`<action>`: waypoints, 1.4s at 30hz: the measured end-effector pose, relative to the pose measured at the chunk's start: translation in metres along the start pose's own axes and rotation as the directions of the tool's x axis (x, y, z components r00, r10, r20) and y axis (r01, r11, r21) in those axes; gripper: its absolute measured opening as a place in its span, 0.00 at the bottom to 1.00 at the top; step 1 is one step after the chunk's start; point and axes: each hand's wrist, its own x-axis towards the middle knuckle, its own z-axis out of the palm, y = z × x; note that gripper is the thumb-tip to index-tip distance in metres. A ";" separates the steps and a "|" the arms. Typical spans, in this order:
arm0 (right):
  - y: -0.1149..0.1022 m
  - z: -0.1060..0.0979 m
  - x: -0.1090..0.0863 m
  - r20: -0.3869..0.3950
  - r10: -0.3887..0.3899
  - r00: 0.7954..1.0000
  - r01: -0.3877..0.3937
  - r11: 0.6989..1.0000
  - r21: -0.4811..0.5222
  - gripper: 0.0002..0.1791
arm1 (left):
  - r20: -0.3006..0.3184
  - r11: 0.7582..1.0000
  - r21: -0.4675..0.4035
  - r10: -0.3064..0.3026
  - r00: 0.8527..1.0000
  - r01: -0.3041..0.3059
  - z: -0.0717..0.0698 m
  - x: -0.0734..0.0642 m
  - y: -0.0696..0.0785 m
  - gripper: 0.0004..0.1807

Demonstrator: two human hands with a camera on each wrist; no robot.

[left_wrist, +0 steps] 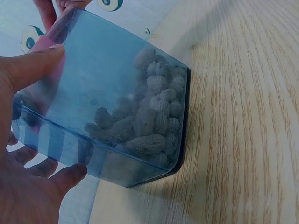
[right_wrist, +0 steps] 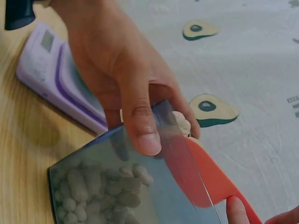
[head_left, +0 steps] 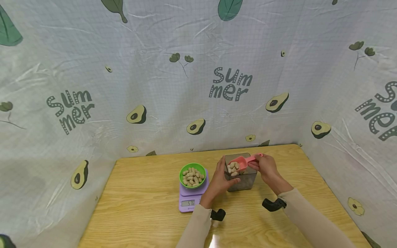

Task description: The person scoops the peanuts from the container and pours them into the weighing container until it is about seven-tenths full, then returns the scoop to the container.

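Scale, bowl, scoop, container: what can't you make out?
Purple scale: lower right corner, head view, behind the left forearm.
Print below its display: head view, too small.
Green bowl: lower peanuts, head view, hidden by those on top.
Scoop: handle end, right wrist view, cut off by bottom edge.
Container: one part, same view and edge.

The right hand (right_wrist: 237,212) is cut off at five o'clock (right-wrist view), the scale's (head_left: 186,192) lettering (head_left: 191,208) too small to read.
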 end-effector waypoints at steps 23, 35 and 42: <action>-0.013 -0.013 -0.008 -0.043 -0.042 0.998 0.049 0.985 0.164 0.10 | -0.005 0.999 0.003 0.035 0.999 -0.035 -0.010 -0.005 0.007 0.61; -0.023 -0.009 -0.017 0.021 -0.097 0.995 0.093 0.984 0.154 0.15 | -0.055 0.998 0.030 0.058 0.997 -0.056 -0.033 -0.019 0.024 0.60; -0.026 -0.005 -0.021 0.026 -0.090 0.996 0.083 0.975 0.206 0.15 | -0.067 0.998 0.032 0.053 0.996 -0.051 -0.045 -0.028 0.033 0.60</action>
